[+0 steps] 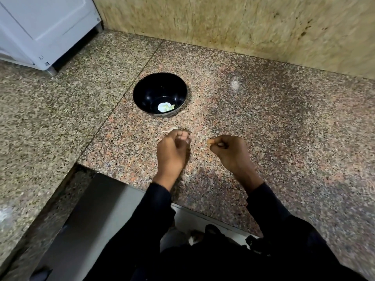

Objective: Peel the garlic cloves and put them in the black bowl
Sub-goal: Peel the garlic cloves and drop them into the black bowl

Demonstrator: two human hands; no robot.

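The black bowl (142, 92) stands on the granite counter with pale peeled garlic (165, 107) lying in its bottom. Below the bowl, my left hand (174, 149) hovers over the counter with its fingers curled around a small pale garlic clove (188, 139), of which only a sliver shows. My right hand (231, 151) is a short way to its right, fingers curled and thumb tip against the forefinger; I see nothing between them. A thin strip of garlic skin (170, 130) lies on the counter just above my left hand. The frame is blurred.
A white appliance (44, 31) stands at the back left on small feet. A tan stone wall (243, 23) closes off the back. The counter's front edge (113, 179) steps back at the lower left over a grey cabinet face.
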